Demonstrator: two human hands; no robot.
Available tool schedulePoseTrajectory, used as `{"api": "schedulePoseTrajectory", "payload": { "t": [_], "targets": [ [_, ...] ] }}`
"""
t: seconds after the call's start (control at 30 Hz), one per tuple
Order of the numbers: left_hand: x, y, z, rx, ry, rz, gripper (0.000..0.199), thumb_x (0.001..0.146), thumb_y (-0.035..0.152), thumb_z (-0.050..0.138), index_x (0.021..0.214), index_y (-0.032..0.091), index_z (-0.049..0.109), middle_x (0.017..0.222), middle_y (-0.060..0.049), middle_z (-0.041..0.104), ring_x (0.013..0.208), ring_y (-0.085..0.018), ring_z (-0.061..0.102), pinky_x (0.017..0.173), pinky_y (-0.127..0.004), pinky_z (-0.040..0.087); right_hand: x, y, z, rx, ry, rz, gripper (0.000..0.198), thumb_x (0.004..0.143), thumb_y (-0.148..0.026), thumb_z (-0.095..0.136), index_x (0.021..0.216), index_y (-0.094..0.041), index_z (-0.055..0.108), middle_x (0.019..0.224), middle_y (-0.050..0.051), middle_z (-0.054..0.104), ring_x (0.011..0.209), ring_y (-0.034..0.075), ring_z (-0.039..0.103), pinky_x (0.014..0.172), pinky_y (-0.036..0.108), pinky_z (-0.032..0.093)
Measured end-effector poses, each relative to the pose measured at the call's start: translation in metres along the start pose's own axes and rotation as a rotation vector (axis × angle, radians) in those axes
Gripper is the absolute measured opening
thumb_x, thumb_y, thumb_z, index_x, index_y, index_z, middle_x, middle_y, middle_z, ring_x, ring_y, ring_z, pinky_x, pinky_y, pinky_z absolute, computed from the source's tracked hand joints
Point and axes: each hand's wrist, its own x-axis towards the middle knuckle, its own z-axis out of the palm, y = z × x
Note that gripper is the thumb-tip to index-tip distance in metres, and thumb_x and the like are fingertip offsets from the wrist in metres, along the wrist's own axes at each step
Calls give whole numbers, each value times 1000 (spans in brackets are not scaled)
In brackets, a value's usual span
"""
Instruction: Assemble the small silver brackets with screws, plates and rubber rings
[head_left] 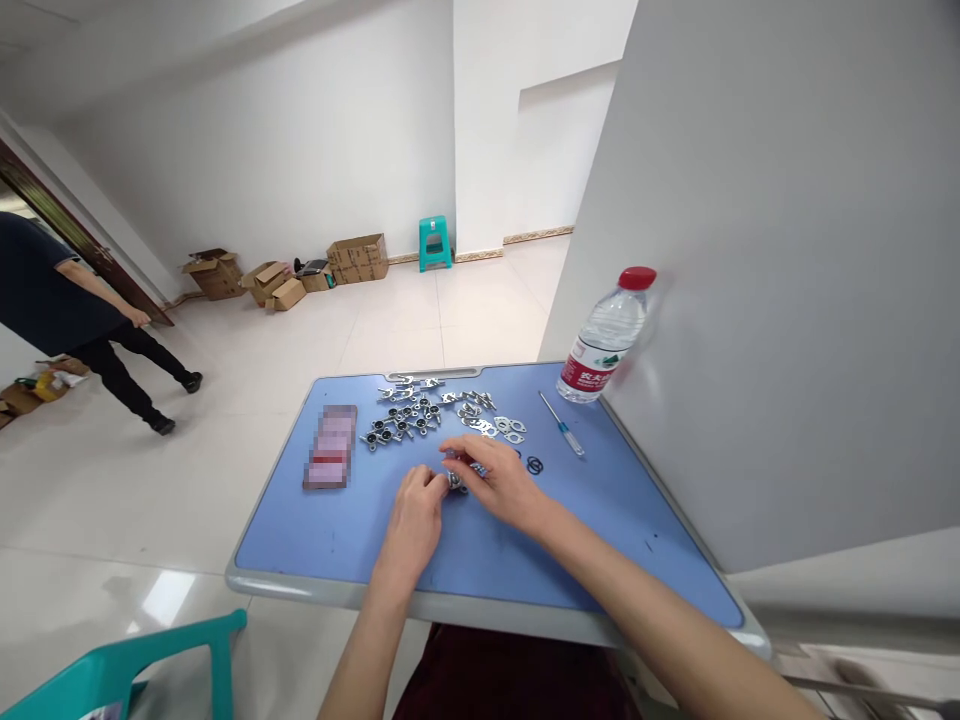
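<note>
My left hand (416, 510) is closed, its thumb and fingertips pinching a small silver metal fitting (455, 484) low over the blue tabletop. Right above the fitting, my right hand (501, 482) arches with thumb and index finger drawn close together. Whatever sits between those fingertips is too small to make out. Beyond my hands lie rows of metal fittings with black round centres (401, 428), several forked metal pieces (409, 388) and a pile of flat metal plates (510, 428). Black rubber rings (535, 465) rest just right of my right hand.
A screwdriver (562, 427) with a blue and clear handle and a red-capped water bottle (606, 340) stand along the table's right side. At left lies a blurred pinkish rectangle (330, 448). A person (60, 290) walks at far left; teal stool (142, 660) nearby, cardboard boxes (358, 260) by the wall.
</note>
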Motion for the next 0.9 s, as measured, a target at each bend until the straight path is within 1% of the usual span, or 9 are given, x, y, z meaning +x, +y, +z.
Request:
{"api": "schedulePoseTrajectory", "payload": {
  "t": [0.07,0.13,0.3,0.4,0.53,0.6,0.77,0.83,0.9],
  "targets": [
    [0,0,0,-17,-1,4,31,97,9,33,84,20,59,86,-4,55,83,-18,53,73,-30,45,0,0,2,-2,7,7,15,96,-24,48,101,-22,62,79,4,67,71,17,63,68,30,52],
    [1,-1,0,-20,-2,2,31,97,10,33,85,19,60,87,-4,56,84,-18,53,73,-30,45,0,0,1,4,-10,0,19,97,-24,46,109,-22,61,81,4,66,71,17,62,67,29,52],
    [1,-2,1,14,3,11,30,96,9,35,80,19,58,83,-4,54,80,-18,52,71,-30,44,0,0,-10,25,-139,-40,33,100,-20,39,129,-24,55,86,4,68,79,18,64,71,31,52],
    [1,-1,0,28,3,12,29,95,8,36,80,19,58,83,-4,54,80,-18,52,70,-29,44,1,1,-11,53,-116,-34,29,99,-20,41,121,-24,59,89,4,70,82,18,65,76,32,52],
    [1,0,-1,38,-13,-7,28,95,8,36,82,19,59,84,-4,55,80,-19,52,71,-30,44,1,1,0,-12,0,-18,15,97,-23,47,96,-21,62,75,3,65,69,17,61,67,29,50],
    [1,0,-1,24,-16,-7,29,96,9,35,85,18,60,85,-5,56,81,-20,53,71,-30,44,0,0,3,-43,6,-39,15,97,-23,46,95,-20,61,73,3,63,66,17,58,63,28,48],
    [0,0,0,13,3,3,29,97,10,34,84,18,59,85,-5,55,80,-19,53,71,-30,45,0,-4,-6,-61,-135,-68,30,100,-20,36,125,-21,54,85,5,64,70,16,60,62,28,48],
    [-1,1,-1,16,-2,-1,30,97,10,33,81,18,57,84,-4,54,80,-18,52,71,-30,45,0,-3,-11,-26,-172,-63,34,100,-19,35,130,-23,51,90,5,66,76,17,62,66,29,50],
    [-1,2,-2,22,-8,1,30,96,9,33,80,19,57,84,-4,53,81,-18,52,72,-30,45,0,-1,-11,5,-152,-64,33,100,-17,36,128,-25,52,94,6,68,84,18,64,73,31,52]
  ]
}}
